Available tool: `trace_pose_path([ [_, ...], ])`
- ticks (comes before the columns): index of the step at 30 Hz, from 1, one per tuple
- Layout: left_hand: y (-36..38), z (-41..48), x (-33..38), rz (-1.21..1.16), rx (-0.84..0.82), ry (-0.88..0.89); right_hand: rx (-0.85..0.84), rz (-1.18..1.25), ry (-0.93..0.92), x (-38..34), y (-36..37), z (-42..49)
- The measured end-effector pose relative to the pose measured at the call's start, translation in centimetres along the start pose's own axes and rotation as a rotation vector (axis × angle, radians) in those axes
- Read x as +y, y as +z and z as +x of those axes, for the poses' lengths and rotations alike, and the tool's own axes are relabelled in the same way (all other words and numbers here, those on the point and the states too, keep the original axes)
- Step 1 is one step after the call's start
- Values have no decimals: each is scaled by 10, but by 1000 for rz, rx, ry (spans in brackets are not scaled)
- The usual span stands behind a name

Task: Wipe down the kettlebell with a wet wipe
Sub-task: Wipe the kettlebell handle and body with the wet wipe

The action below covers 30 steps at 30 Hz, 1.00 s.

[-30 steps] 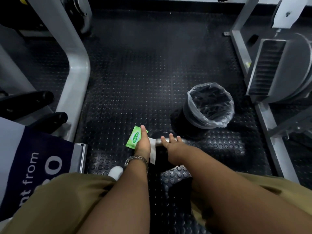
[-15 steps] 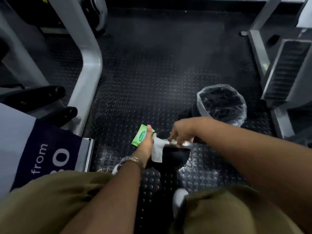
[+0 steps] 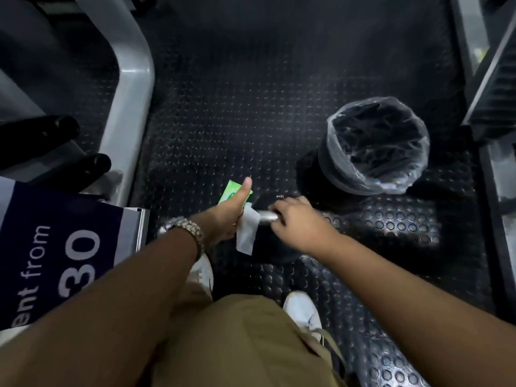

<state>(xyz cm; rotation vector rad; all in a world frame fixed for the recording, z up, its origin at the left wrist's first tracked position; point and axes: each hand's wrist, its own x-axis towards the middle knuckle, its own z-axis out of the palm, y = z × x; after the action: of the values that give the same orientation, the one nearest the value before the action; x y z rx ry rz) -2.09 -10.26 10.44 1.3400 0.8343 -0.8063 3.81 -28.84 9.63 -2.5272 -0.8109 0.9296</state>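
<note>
Looking down, we see our left hand (image 3: 229, 216) pinching a limp wet wipe (image 3: 247, 230) against the metal handle (image 3: 266, 216) of a black kettlebell (image 3: 276, 247) on the studded floor (image 3: 251, 107); our right hand (image 3: 293, 216) clasps that handle, likely steadying the heavy, rigid weight.

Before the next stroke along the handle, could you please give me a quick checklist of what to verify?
1. Wet wipe in left hand: ok.
2. Wipe against the kettlebell handle: ok.
3. Right hand steadying the handle: ok.
4. Kettlebell resting on the floor mat: ok.
5. Lined bin open and near for disposal: ok.
6. Wipe still moist enough: cannot tell.
</note>
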Motion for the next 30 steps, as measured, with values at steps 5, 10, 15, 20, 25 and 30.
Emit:
trace_pose_path([
  [5,-8,1,3,61,-50,-21,103,-202,-53,0,16,-2],
  [10,14,2,-24,-97,61,104,38,-308,-79,0,13,5],
  [15,30,5,-26,-242,75,196,-103,-453,49,-21,4,4],
  [20,4,0,-29,-182,86,164,-135,-458,54,-20,3,7],
  [25,9,7,-36,-204,90,152,-227,-485,139,-25,4,13],
  [30,22,28,-36,-186,156,74,-337,-470,272,-35,2,16],
])
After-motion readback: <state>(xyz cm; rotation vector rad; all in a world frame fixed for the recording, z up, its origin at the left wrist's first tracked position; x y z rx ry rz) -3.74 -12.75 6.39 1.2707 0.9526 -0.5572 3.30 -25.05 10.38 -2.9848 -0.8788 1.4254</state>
